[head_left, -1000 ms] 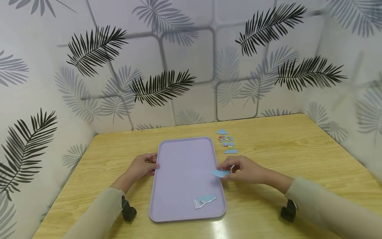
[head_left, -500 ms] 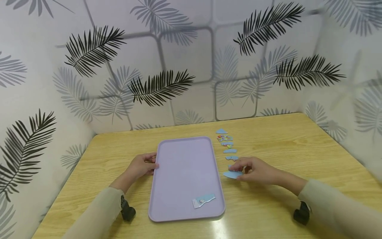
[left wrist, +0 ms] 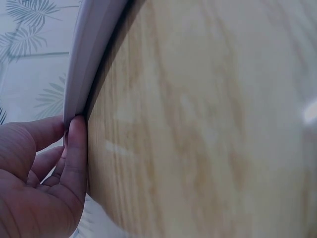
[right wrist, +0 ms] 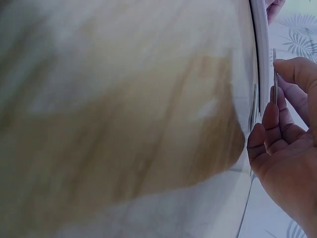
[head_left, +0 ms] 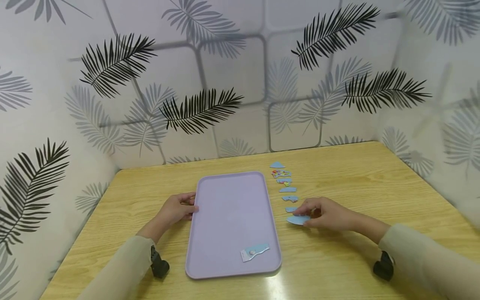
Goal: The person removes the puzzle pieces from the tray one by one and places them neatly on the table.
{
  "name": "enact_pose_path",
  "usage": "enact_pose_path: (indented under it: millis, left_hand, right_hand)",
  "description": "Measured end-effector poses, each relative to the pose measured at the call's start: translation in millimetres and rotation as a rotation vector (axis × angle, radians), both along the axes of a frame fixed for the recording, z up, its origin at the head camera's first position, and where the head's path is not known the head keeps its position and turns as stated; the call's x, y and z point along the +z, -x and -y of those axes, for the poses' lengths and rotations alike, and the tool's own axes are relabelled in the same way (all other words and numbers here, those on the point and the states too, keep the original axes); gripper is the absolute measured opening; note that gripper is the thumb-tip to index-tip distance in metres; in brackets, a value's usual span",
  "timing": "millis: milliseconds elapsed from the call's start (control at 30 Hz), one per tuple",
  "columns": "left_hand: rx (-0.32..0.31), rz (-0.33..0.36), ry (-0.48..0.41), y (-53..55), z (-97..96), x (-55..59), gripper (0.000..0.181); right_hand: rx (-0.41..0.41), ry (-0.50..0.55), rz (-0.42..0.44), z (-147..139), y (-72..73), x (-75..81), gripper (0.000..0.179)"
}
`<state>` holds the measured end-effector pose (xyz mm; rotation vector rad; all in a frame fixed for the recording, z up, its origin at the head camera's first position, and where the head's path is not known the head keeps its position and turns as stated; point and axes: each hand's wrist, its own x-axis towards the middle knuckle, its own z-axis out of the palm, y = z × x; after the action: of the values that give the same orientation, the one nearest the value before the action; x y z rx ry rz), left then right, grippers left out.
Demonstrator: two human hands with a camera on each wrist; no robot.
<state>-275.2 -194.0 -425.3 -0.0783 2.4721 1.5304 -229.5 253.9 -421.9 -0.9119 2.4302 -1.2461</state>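
My right hand (head_left: 328, 214) pinches a flat light blue puzzle piece (head_left: 295, 220) at its right end, just above the table to the right of the tray. In the right wrist view this piece (right wrist: 275, 74) shows edge-on between thumb and fingers. My left hand (head_left: 176, 211) grips the left rim of a lilac tray (head_left: 232, 216); the left wrist view shows the thumb and a finger of the left hand (left wrist: 44, 183) at the tray's edge (left wrist: 91, 54). One light blue and white piece (head_left: 255, 252) lies in the tray near its front right corner.
Several flat pieces lie in a column on the wooden table (head_left: 348, 183) right of the tray: a blue one (head_left: 277, 165) farthest back, a multicoloured one (head_left: 281, 173) below it, and a small blue one (head_left: 291, 209) nearest the right hand. A patterned wall (head_left: 240, 137) stands behind.
My right hand has moved right with the blue piece, from over the tray's right rim to above the table. Two pieces it had hidden now show. The left hand stays at the tray.
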Motion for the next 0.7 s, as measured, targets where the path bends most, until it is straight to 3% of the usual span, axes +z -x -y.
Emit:
enact_pose_path:
  millis: [700]
  left_hand:
    - [0.001,-0.006,-0.011,1.4,0.1,-1.9,0.058]
  right_hand:
    - [-0.012,-0.033,0.023,-2.0,7.4,-0.9,0.031]
